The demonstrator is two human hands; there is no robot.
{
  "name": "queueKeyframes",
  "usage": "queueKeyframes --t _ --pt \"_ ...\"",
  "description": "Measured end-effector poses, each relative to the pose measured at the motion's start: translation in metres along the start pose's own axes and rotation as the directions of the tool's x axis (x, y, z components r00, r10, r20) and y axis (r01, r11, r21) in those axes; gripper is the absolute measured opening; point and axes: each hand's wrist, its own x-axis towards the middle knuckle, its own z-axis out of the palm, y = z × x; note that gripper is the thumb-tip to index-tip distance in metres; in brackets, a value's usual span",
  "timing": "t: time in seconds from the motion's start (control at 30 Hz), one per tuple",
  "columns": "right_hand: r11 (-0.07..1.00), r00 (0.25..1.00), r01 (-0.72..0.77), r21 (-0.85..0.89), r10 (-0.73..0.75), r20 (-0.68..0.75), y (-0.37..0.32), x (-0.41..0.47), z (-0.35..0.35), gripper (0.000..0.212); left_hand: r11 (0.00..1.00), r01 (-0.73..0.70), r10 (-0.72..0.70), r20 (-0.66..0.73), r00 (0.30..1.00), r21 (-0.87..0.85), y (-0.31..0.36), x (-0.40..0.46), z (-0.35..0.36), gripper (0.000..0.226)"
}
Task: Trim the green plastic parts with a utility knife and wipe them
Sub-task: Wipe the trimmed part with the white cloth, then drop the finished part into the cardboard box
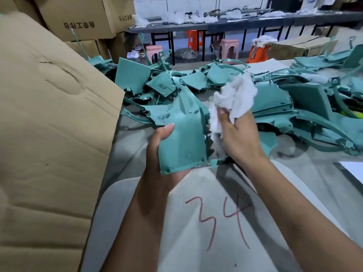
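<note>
We are at the wiping stage for 1 green plastic part: our left hand holds it above the near edge of the tabletop, fingers curled under it and thumb over its left edge. Our right hand grips a bunched white cloth just beside the part's right edge, fingers closed round it. No utility knife is visible, so we judge trimming on this piece finished. A large heap of green parts across the middle and far edge suggests much work remains.
</note>
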Motion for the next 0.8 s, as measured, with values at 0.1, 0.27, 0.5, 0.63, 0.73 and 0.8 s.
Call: queueKeyframes --t 0.1,0.27,0.5,0.63,0.73,0.8 --pt "0.986 0.970 0.135 -0.102 -0.110 0.218 -0.006 0.004 0.011 0.036 1.000 0.014 -0.015 0.013 1.000 0.020 -0.007 0.003 0.007 0.045" --pt "0.960 0.825 -0.158 0.232 -0.001 0.566 -0.018 -0.016 0.010 0.039 0.994 -0.074 0.082 -0.099 0.992 0.084 -0.002 0.010 0.003 0.045" --pt "0.948 0.674 0.036 0.316 -0.257 0.693 -0.037 -0.022 0.001 0.051 0.881 -0.468 0.429 -0.541 0.724 0.073 0.013 0.026 -0.017 0.026" --pt "0.920 0.738 -0.251 0.303 -0.021 0.675 -0.031 -0.025 -0.023 0.013 0.983 -0.172 0.182 -0.362 0.914 0.058 0.013 0.001 -0.014 0.054" --pt "0.999 0.509 -0.019 -0.028 0.034 0.860 -0.029 -0.030 -0.026 0.016 0.994 -0.105 0.101 -0.137 0.985 -0.024 0.023 -0.003 -0.013 0.085" --pt "0.962 0.346 0.191 -0.193 0.118 0.931 -0.027 -0.034 -0.021 0.020 0.992 -0.100 0.097 -0.035 0.995 -0.082 0.025 -0.003 -0.018 0.088"
